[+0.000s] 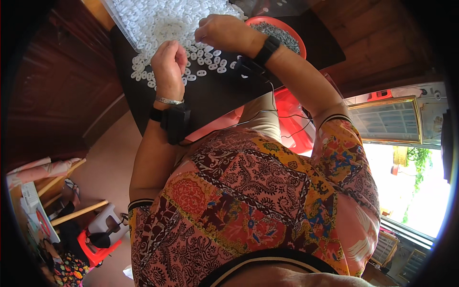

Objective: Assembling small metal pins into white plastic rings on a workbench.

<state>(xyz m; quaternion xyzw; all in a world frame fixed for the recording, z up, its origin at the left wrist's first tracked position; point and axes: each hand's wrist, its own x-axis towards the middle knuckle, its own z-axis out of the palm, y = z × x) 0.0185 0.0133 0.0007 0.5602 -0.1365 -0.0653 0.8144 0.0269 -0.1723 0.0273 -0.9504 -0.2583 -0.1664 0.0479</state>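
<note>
White oval plastic pieces with two holes [201,73] lie scattered on the dark tabletop [220,95]. Many more form a heap [167,16] beyond my hands. My left hand [168,67] is at the near edge of the heap, its fingers curled and pressed together. Higher and to the right, my right hand [222,32] bends downward over the pieces with its fingertips pinched. Whatever either hand grips is hidden or too small to make out. Beside my right wrist stands a red bowl [302,47] full of small grey metal parts [282,36].
A clear plastic bin wall [119,26] borders the heap on the left. Black devices are strapped to my left wrist [176,123] and right wrist [267,50]; a thin cable [253,114] crosses my lap. A red stool [98,251] stands on the floor at lower left.
</note>
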